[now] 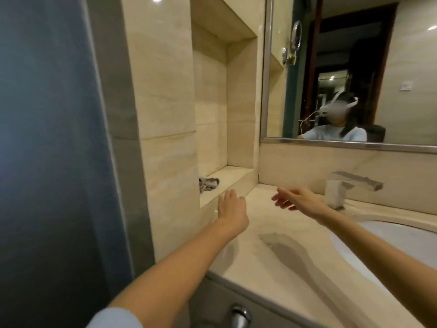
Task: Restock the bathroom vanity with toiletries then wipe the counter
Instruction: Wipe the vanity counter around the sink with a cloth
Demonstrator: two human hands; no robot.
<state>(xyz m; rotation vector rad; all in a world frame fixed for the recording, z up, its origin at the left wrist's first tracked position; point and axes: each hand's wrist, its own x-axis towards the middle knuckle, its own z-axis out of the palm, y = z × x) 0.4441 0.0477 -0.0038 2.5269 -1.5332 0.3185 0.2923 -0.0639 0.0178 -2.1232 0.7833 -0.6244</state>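
Observation:
A crumpled grey cloth [208, 184] lies on the low ledge of the wall niche [234, 178] at the counter's left end. My left hand [231, 210] hovers over the beige stone counter [279, 252], just in front of the ledge, fingers apart and holding nothing. My right hand [298, 200] reaches leftward above the counter, to the left of the tap, fingers spread and empty. No toiletries are visible.
A square chrome tap [343, 189] stands behind the white basin [387, 247] at right. A framed mirror [350, 74] hangs above the backsplash. A dark blue wall panel [47, 138] borders the left. A round metal knob [240, 316] sits below the counter's front edge.

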